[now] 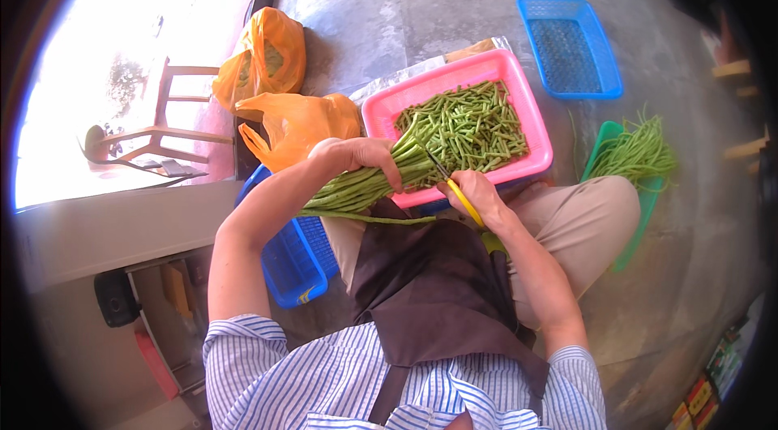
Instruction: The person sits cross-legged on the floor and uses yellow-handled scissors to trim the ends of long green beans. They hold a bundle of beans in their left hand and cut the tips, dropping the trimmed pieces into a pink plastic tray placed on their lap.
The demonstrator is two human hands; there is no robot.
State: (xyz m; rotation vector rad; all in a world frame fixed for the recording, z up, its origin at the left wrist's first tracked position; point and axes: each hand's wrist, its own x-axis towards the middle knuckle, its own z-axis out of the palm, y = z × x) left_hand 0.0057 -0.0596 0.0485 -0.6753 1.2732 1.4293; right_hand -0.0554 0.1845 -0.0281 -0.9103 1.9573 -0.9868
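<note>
My left hand (pixel 375 159) is closed around a thick bundle of long green beans (pixel 349 190), whose front ends reach over the near rim of a pink plastic basket (pixel 535 120). Short cut bean pieces (pixel 468 126) fill much of that basket. In my right hand (pixel 477 193) are scissors with yellow handles (pixel 465 202); their dark blades lie at the bundle's front end, and whether the blades touch the beans is hard to tell. One longer bean (pixel 389 220) sticks out below the bundle, across my dark apron (pixel 437 266).
Two orange plastic bags (pixel 261 59) stand left of the basket. A blue basket (pixel 243 187) is partly hidden under my left arm. Another blue basket (pixel 608 59) lies on the floor at the upper right. Beside my knee, a green tray (pixel 638 235) holds more long beans (pixel 638 153).
</note>
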